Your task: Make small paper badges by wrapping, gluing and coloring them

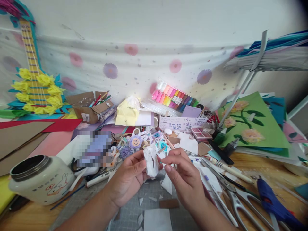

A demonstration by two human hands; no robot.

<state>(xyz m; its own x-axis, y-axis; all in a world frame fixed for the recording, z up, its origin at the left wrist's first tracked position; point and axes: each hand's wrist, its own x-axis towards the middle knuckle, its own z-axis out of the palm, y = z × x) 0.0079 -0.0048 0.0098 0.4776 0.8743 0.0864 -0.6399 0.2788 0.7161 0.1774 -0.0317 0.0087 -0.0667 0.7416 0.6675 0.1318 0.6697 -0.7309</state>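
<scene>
A crumpled, wrapped piece of white paper (pixel 151 162) stands upright in my left hand (pixel 134 170), pinched between thumb and fingers. Dark creases or gaps show on its front. Just to its right is my right hand (pixel 185 176), with thumb and index finger brought close together beside the paper's edge. Whatever lies between those fingertips is too small to make out. Behind both hands sits a pile of small crocheted pieces, among them a purple flower with a smiling face (pixel 136 141). Below, a white paper square (pixel 157 220) and scraps lie on the grey cutting mat (pixel 130 205).
At the left stands an open cream jar (pixel 45 183). Scissors (pixel 237 199) and a blue glue gun (pixel 271 199) lie at the right. Further back are a cardboard box (pixel 88 110) of pencils, a pack of coloured clay (pixel 175 98) and a green flower picture (pixel 255 125).
</scene>
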